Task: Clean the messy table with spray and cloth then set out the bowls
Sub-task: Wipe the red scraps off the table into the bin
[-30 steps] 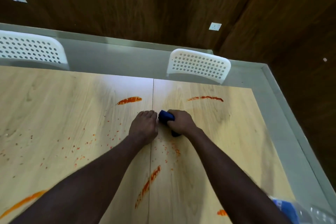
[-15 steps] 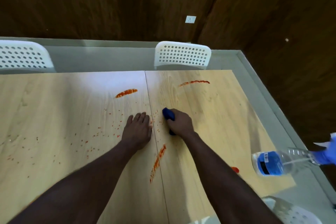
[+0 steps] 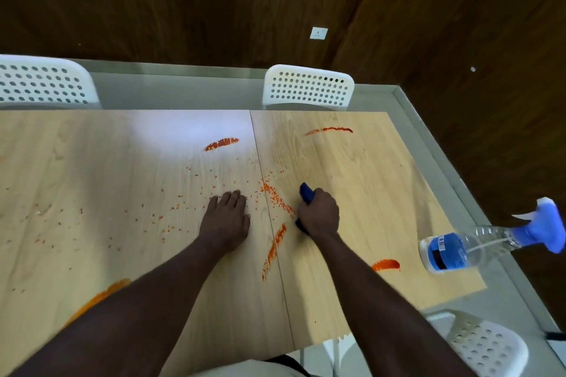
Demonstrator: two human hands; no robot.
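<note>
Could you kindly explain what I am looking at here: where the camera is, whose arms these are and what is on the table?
There is no machine here. A person wears one wide-angle camera on the head, so you look down along their own two arms. The left hand lies flat on the wooden table, fingers straight. The right hand grips a blue cloth against the surface. Around them are orange smears and scattered orange crumbs. A clear spray bottle with a blue trigger is near the table's right edge, untouched. White perforated chairs stand around. No bowls are in view.
</note>
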